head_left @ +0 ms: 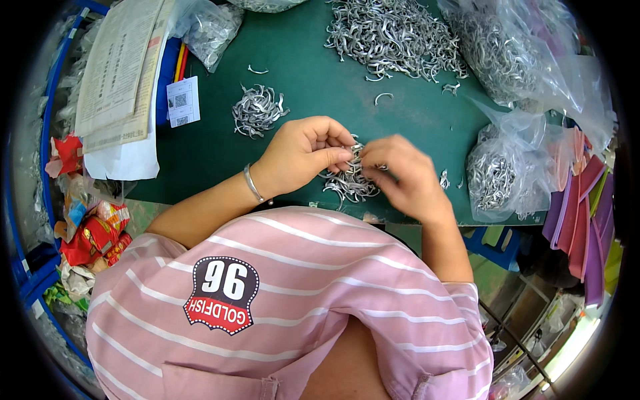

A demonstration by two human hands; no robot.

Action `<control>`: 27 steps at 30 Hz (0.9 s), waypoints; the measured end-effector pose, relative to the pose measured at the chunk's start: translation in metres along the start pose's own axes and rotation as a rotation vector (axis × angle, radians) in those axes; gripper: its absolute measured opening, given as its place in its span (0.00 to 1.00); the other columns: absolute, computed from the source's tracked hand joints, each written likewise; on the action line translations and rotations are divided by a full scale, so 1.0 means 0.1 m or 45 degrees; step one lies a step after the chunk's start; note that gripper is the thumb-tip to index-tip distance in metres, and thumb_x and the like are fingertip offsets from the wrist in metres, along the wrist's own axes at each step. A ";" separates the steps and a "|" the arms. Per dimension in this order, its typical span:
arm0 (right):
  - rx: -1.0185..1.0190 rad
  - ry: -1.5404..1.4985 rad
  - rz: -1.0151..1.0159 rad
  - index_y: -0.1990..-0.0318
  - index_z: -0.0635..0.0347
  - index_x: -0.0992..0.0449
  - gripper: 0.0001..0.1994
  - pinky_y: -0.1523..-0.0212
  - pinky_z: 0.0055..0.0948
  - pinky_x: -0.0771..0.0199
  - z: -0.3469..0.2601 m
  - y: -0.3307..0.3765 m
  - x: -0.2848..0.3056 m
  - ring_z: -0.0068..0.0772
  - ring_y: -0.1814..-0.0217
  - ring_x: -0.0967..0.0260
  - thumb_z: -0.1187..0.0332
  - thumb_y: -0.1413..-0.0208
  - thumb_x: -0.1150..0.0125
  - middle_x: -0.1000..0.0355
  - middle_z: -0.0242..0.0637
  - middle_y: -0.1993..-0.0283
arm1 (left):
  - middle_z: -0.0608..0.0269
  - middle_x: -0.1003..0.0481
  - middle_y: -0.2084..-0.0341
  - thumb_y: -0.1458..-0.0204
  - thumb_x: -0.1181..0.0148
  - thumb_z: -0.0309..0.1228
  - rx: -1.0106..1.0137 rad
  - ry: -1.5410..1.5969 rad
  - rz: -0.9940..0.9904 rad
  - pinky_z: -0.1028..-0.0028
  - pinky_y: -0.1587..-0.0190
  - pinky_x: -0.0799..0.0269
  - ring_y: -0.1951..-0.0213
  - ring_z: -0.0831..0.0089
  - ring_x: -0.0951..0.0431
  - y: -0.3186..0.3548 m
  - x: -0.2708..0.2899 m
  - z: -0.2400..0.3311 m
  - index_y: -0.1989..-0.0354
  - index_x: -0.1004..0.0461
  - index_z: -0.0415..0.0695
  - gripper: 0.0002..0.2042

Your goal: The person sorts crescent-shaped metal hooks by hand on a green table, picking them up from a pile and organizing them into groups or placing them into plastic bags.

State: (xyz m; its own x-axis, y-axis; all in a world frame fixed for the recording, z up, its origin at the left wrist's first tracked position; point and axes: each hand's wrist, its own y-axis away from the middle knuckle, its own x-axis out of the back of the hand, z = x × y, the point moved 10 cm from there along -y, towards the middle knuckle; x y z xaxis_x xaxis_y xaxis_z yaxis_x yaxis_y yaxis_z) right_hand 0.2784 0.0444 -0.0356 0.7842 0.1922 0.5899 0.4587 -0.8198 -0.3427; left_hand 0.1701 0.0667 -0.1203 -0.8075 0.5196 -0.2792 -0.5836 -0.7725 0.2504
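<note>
My left hand (303,152) and my right hand (407,175) meet over a small heap of curved silver metal hooks (348,184) near the front edge of the green table (207,150). Both hands pinch a few of these hooks between their fingertips. A silver bangle (253,185) circles my left wrist. A second small heap of hooks (257,110) lies just left of my left hand.
A large loose pile of hooks (393,37) fills the far middle. Clear plastic bags of hooks (500,175) stand at the right and far right (513,47). Papers (120,73) and a bag (210,30) lie far left. Coloured wrappers (90,237) sit at the left.
</note>
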 end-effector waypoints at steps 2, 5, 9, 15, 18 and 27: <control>-0.086 0.131 0.122 0.67 0.64 0.26 0.07 0.63 0.35 0.28 0.25 -0.06 0.20 0.45 0.64 0.29 0.84 0.54 0.42 0.28 0.43 0.66 | 0.57 0.23 0.68 0.46 0.43 0.19 -0.080 -0.026 0.050 0.78 0.62 0.23 0.66 0.75 0.21 0.00 0.03 0.03 0.61 0.28 0.34 0.06; -0.322 0.413 0.283 0.65 0.63 0.24 0.06 0.61 0.37 0.29 0.71 -0.14 0.38 0.47 0.63 0.29 0.80 0.51 0.42 0.28 0.43 0.65 | 0.57 0.23 0.67 0.47 0.43 0.19 -0.168 -0.031 0.083 0.78 0.62 0.23 0.65 0.75 0.21 -0.01 0.03 0.08 0.62 0.28 0.34 0.05; -0.255 0.712 0.242 0.66 0.62 0.24 0.05 0.58 0.40 0.29 0.88 -0.23 0.25 0.46 0.61 0.31 0.75 0.52 0.38 0.29 0.42 0.66 | 0.57 0.23 0.67 0.48 0.42 0.18 -0.239 -0.078 0.139 0.78 0.61 0.24 0.65 0.74 0.21 0.02 0.02 0.17 0.63 0.27 0.34 0.05; -0.573 0.256 0.256 0.68 0.63 0.25 0.04 0.64 0.29 0.28 0.90 0.00 0.32 0.39 0.64 0.29 0.78 0.52 0.38 0.27 0.38 0.65 | 0.57 0.21 0.67 0.51 0.39 0.17 -0.567 -0.604 0.239 0.77 0.61 0.24 0.64 0.73 0.20 0.17 -0.01 0.48 0.66 0.24 0.36 0.05; -0.587 -0.098 0.312 0.71 0.63 0.26 0.04 0.67 0.23 0.30 0.83 0.19 0.31 0.29 0.65 0.29 0.82 0.52 0.39 0.27 0.36 0.64 | 0.57 0.20 0.68 0.54 0.37 0.17 -0.740 -0.830 0.220 0.77 0.61 0.24 0.64 0.71 0.19 0.22 -0.11 0.62 0.67 0.23 0.38 0.06; -0.544 -0.632 0.477 0.57 0.64 0.32 0.15 0.61 0.19 0.32 0.56 0.48 0.14 0.20 0.62 0.33 0.84 0.52 0.39 0.30 0.33 0.62 | 0.56 0.22 0.71 0.48 0.40 0.20 -0.035 0.108 0.110 0.77 0.66 0.22 0.68 0.72 0.20 -0.01 -0.04 0.04 0.63 0.27 0.34 0.06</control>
State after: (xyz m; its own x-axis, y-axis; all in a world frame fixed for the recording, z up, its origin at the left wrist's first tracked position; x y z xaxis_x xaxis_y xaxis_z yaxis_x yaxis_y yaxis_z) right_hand 0.3351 0.0382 -0.0845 0.9984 -0.0031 0.0564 0.0015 -0.9966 -0.0828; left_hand 0.1737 0.0662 -0.1156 -0.8437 0.4191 -0.3355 -0.5089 -0.8232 0.2516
